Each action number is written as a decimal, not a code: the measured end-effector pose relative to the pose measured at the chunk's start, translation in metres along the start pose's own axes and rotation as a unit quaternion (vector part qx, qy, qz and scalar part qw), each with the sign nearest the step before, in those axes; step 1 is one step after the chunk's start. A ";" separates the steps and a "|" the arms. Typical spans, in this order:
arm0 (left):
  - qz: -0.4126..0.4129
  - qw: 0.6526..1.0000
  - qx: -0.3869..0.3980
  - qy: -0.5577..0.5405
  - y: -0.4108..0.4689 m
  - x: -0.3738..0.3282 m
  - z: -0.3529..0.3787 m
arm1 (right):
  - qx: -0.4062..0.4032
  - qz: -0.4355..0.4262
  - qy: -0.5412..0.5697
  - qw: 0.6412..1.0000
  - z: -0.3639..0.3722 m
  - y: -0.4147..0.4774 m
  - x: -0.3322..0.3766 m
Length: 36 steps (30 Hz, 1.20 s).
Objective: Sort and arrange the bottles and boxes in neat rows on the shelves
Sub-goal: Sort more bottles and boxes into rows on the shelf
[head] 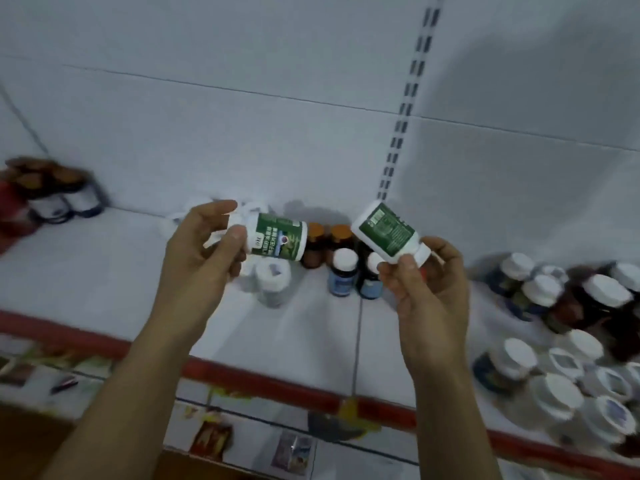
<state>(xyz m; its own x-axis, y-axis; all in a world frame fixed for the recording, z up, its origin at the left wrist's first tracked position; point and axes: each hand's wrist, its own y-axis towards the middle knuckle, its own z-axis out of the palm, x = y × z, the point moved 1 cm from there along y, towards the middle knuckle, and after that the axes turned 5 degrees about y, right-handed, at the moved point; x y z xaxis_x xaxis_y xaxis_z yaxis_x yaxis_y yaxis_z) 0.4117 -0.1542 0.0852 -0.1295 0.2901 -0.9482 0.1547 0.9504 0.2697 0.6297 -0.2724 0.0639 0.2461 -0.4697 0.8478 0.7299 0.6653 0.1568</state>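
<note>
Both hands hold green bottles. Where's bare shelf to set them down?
Widest bare patch: shelf between the dark bottles far left and the white bottle mid-shelf. Front strip along the red edge, before the blue bottles. Right end: crowded with white-capped jars.

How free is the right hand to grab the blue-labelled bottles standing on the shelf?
Probably not yet: the right hand is occupied, pinching a green-labelled bottle. The blue-labelled bottles stand close by, nothing blocking them.
</note>
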 end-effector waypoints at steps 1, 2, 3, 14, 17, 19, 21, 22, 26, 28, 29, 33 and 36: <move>-0.001 1.000 -0.017 0.011 -0.001 0.007 -0.034 | 0.026 0.013 0.006 1.000 0.028 -0.010 -0.016; -0.006 0.999 -0.035 0.019 -0.004 0.014 -0.068 | 0.051 0.023 0.010 0.998 0.057 -0.022 -0.031; -0.011 0.998 -0.054 0.022 -0.006 0.020 -0.103 | 0.075 0.033 0.012 0.997 0.086 -0.036 -0.047; -0.088 0.965 -0.246 -0.017 -0.037 0.085 -0.428 | 0.234 0.096 -0.040 0.967 0.351 -0.185 -0.191; -0.091 0.951 -0.294 -0.023 -0.029 0.103 -0.486 | 0.282 0.077 -0.073 0.954 0.412 -0.207 -0.221; -0.091 0.940 -0.328 -0.033 -0.016 0.119 -0.520 | 0.313 0.074 -0.086 0.943 0.458 -0.214 -0.246; -0.101 0.927 -0.358 -0.041 0.002 0.135 -0.550 | 0.339 0.088 -0.088 0.932 0.502 -0.219 -0.275; -0.100 0.924 -0.368 -0.039 0.013 0.143 -0.566 | 0.352 0.094 -0.080 0.928 0.523 -0.221 -0.290; -0.100 0.914 -0.392 -0.007 0.053 0.162 -0.629 | 0.377 0.109 -0.059 0.918 0.609 -0.223 -0.342; -0.103 0.906 -0.411 -0.002 0.071 0.168 -0.663 | 0.370 0.111 -0.050 0.921 0.653 -0.225 -0.360; -0.102 0.901 -0.422 0.002 0.080 0.173 -0.680 | 0.373 0.109 -0.048 0.920 0.675 -0.227 -0.369; -0.114 0.886 -0.450 -0.010 0.116 0.199 -0.728 | 0.364 0.106 -0.043 0.924 0.732 -0.235 -0.400; -0.137 0.900 -0.414 -0.010 0.155 0.223 -0.748 | 0.282 0.101 -0.045 0.953 0.750 -0.232 -0.420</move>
<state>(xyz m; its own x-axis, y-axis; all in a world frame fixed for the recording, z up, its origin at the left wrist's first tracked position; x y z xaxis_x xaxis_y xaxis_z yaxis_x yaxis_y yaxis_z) -0.3254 0.1416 0.0410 -0.0328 0.0388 -0.9987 -0.6644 0.7457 0.0508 -0.1212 0.2062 0.0513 0.2716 -0.2647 0.9253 0.2093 0.9547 0.2116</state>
